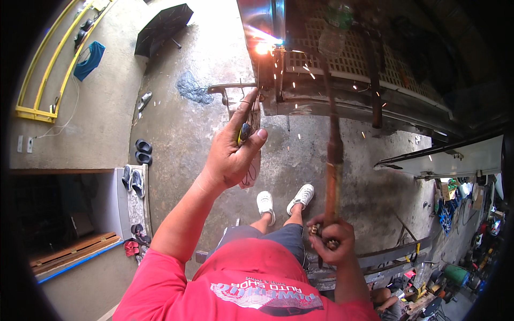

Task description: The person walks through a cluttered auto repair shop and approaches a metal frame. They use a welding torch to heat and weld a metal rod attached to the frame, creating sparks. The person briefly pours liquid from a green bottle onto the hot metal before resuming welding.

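Note:
My left hand reaches up with its index finger stretched toward the metal edge and its thumb apart. Between them shows a yellow-and-black handled tool, which it seems to hold; its other fingers are hidden. Beside the fingertip is a rusty clamp-like metal piece. My right hand is closed around the rear of a gas torch, near its brass valve knobs. The long torch runs up toward a bright glow at the lower edge of a metal body panel. Sparks fall to the right of it.
An open black umbrella lies on the concrete floor, near a crumpled bluish heap. A yellow metal frame stands at left. Dark slippers lie by the wall. Metal rails and clutter fill the lower right.

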The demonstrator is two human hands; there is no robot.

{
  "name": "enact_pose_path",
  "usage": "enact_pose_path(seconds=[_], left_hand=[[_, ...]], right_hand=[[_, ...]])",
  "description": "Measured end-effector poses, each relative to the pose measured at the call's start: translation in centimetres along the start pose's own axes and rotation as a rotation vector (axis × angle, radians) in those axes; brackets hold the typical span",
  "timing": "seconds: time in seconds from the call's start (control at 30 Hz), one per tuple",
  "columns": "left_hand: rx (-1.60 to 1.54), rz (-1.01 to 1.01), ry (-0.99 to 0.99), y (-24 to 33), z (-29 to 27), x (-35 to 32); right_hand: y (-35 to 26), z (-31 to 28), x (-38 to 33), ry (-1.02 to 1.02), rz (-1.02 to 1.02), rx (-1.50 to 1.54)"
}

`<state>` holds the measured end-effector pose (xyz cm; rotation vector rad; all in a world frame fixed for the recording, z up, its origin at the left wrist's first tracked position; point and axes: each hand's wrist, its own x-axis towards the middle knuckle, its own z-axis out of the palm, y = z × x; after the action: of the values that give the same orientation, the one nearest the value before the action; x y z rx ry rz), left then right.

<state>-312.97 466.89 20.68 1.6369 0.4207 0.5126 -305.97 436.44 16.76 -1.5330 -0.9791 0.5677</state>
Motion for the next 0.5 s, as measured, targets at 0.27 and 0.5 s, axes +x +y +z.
enact_pose_path(seconds=[0.27, 0.5], left_hand=[[0.054, -0.073, -0.033, 1.0, -0.3, 0.2], [0.014, -0.017, 0.005, 0.2, 0.1, 0.2]], right_hand=[[-0.9, -1.4, -2.1, -0.02, 0.184, 0.198], [0.0, -1.3, -1.3, -0.132, 0.207, 0.128]])
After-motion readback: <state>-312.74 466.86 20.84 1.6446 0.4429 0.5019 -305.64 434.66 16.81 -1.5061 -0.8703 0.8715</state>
